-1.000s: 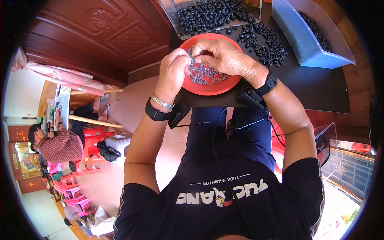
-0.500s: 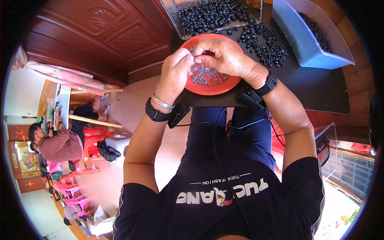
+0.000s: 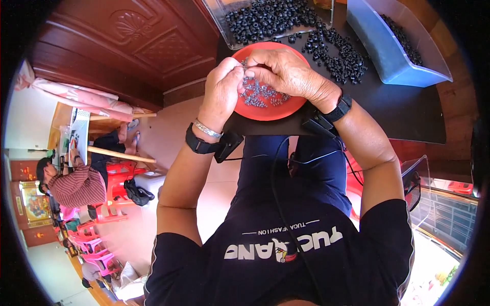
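Observation:
Both my hands meet over a round red plate point(image 3: 286, 108) on the dark table. Small grey metal-looking pieces point(image 3: 258, 97) lie scattered in it. My left hand point(image 3: 224, 85) is closed, thumb pressed against the curled fingers. From the other side my right hand point(image 3: 286, 74) pinches at the same spot, thumb and forefinger touching the left fingertips. Whatever sits between the fingertips is too small and too covered to name. Just beyond the plate lies a heap of small black ring-like parts point(image 3: 339, 58) on the tabletop.
A clear bin point(image 3: 222, 30) of larger black parts stands at the far edge. To the right is a translucent blue bin point(image 3: 408, 76) with more black pieces. A carved wooden door point(image 3: 132, 46) is at left. Cables hang from my wrist straps. Another person point(image 3: 76, 183) sits far left.
My fingertips have shifted slightly, still pressed together above the plate. Otherwise the bins, the heap and my arms stay nearly where they were.

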A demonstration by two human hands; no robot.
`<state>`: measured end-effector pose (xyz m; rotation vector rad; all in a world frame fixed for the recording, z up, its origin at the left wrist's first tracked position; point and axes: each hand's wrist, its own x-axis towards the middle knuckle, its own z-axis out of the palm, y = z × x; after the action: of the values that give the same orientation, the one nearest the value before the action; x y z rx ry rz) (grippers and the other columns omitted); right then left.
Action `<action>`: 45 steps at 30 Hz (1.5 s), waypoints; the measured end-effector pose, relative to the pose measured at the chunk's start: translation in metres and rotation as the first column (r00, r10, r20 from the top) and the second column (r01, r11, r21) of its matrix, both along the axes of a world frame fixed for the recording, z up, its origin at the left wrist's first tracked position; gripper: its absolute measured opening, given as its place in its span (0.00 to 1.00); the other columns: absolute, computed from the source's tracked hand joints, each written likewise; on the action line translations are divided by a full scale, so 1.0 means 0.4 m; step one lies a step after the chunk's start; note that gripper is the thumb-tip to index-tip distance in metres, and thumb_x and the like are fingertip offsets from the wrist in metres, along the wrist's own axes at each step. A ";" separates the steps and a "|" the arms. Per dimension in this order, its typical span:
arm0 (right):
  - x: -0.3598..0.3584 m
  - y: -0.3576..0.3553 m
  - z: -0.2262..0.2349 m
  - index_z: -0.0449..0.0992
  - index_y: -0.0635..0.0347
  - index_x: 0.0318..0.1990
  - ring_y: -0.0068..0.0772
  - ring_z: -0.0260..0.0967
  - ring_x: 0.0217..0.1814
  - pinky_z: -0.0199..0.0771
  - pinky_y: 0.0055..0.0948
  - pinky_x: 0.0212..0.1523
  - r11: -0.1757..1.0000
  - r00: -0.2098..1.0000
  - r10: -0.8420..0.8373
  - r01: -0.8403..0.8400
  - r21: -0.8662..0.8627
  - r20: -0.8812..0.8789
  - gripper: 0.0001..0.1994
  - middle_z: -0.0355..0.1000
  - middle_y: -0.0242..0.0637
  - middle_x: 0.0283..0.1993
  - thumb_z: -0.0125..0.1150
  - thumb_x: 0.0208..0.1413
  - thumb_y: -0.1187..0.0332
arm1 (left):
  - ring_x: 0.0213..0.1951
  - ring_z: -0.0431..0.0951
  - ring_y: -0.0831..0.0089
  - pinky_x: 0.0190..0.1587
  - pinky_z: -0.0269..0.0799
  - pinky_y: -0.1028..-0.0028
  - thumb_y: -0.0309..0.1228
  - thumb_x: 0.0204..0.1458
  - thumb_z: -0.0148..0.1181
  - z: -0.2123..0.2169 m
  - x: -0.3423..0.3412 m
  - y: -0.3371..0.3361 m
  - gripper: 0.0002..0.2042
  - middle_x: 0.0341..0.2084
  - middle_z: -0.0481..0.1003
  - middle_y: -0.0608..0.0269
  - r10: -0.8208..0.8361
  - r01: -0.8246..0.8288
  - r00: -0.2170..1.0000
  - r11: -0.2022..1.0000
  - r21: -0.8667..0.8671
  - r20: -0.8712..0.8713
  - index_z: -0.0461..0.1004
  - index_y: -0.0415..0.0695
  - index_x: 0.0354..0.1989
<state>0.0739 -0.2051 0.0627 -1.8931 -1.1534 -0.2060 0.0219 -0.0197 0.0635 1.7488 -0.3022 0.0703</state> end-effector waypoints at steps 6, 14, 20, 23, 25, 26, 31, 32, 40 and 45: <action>-0.004 0.000 0.003 0.72 0.59 0.34 0.51 0.71 0.34 0.70 0.41 0.34 0.999 0.978 -0.038 0.032 0.034 0.207 0.06 0.71 0.44 0.30 0.59 0.53 0.67 | 0.25 0.65 0.80 0.31 0.64 0.78 0.37 0.60 0.47 -0.003 0.003 0.002 0.13 0.19 0.64 0.70 -0.023 0.023 1.000 1.000 0.003 -0.010 0.70 0.39 0.31; -0.008 -0.004 0.008 0.72 0.59 0.36 0.46 0.72 0.35 0.73 0.36 0.36 0.999 0.969 -0.044 0.035 0.041 0.241 0.07 0.72 0.40 0.31 0.59 0.49 0.76 | 0.24 0.64 0.80 0.30 0.63 0.79 0.38 0.59 0.48 -0.004 -0.003 -0.008 0.13 0.19 0.63 0.70 -0.002 0.003 1.000 0.998 0.068 -0.021 0.66 0.41 0.28; -0.016 -0.003 0.012 0.72 0.60 0.38 0.41 0.74 0.35 0.74 0.33 0.36 0.998 0.999 -0.032 0.029 0.062 0.040 0.07 0.74 0.40 0.32 0.61 0.51 0.74 | 0.24 0.63 0.80 0.30 0.62 0.79 0.38 0.59 0.47 0.009 -0.009 -0.014 0.13 0.19 0.63 0.70 -0.038 0.028 0.992 0.996 -0.089 -0.120 0.66 0.44 0.27; -0.013 -0.004 0.011 0.72 0.60 0.38 0.39 0.75 0.36 0.74 0.31 0.37 0.999 0.997 -0.042 0.039 0.038 0.066 0.08 0.74 0.40 0.33 0.63 0.53 0.72 | 0.24 0.63 0.80 0.30 0.62 0.78 0.38 0.59 0.47 0.013 -0.009 -0.011 0.12 0.19 0.62 0.71 -0.058 0.051 0.994 0.996 -0.079 -0.094 0.66 0.44 0.27; -0.009 -0.004 0.008 0.72 0.60 0.38 0.39 0.74 0.36 0.74 0.31 0.37 0.999 0.992 0.008 -0.015 0.053 0.130 0.07 0.74 0.39 0.33 0.63 0.53 0.72 | 0.24 0.63 0.80 0.30 0.62 0.78 0.38 0.59 0.47 0.011 -0.011 -0.008 0.12 0.19 0.62 0.71 -0.058 0.052 0.995 0.996 -0.070 -0.086 0.65 0.44 0.26; -0.010 -0.003 0.007 0.72 0.60 0.38 0.39 0.74 0.36 0.74 0.31 0.37 0.999 0.992 0.008 -0.014 0.053 0.129 0.07 0.74 0.39 0.33 0.63 0.53 0.72 | 0.24 0.63 0.80 0.30 0.62 0.78 0.38 0.59 0.47 0.009 -0.013 -0.008 0.12 0.19 0.61 0.71 -0.058 0.053 0.995 0.997 -0.061 -0.078 0.65 0.44 0.26; -0.013 0.000 0.000 0.72 0.60 0.39 0.35 0.74 0.35 0.74 0.29 0.37 0.995 0.998 0.007 -0.014 0.096 0.065 0.07 0.73 0.37 0.33 0.62 0.52 0.76 | 0.24 0.62 0.81 0.30 0.62 0.79 0.37 0.59 0.48 0.004 -0.017 -0.015 0.12 0.20 0.61 0.71 -0.024 0.018 0.997 0.996 -0.091 -0.071 0.66 0.43 0.27; -0.014 0.001 0.001 0.72 0.60 0.39 0.35 0.74 0.35 0.74 0.29 0.37 0.996 0.998 0.008 -0.014 0.093 0.064 0.07 0.73 0.37 0.33 0.62 0.52 0.76 | 0.24 0.62 0.81 0.29 0.62 0.79 0.37 0.59 0.48 0.002 -0.014 -0.015 0.12 0.20 0.61 0.71 -0.030 0.024 0.998 0.994 -0.103 -0.062 0.67 0.43 0.28; 0.001 0.004 0.015 0.73 0.59 0.36 0.27 0.73 0.34 0.74 0.25 0.35 0.975 0.972 0.069 -0.113 0.190 0.224 0.09 0.72 0.33 0.33 0.59 0.50 0.83 | 0.21 0.63 0.80 0.26 0.62 0.79 0.34 0.58 0.49 0.010 -0.013 -0.016 0.11 0.19 0.63 0.71 -0.029 -0.044 0.971 0.955 -0.294 -0.239 0.68 0.41 0.28; -0.009 0.001 0.015 0.73 0.60 0.36 0.24 0.72 0.37 0.74 0.24 0.38 0.978 0.996 0.084 -0.087 0.189 0.025 0.08 0.73 0.33 0.34 0.58 0.51 0.83 | 0.19 0.65 0.78 0.25 0.63 0.79 0.35 0.57 0.49 0.001 -0.007 -0.008 0.11 0.16 0.63 0.70 -0.016 -0.059 0.969 0.954 -0.294 -0.247 0.68 0.42 0.26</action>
<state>0.0703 -0.2048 0.0688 -1.6737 -1.1812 -0.2753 0.0191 -0.0230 0.0639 1.4402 -0.0834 -0.0825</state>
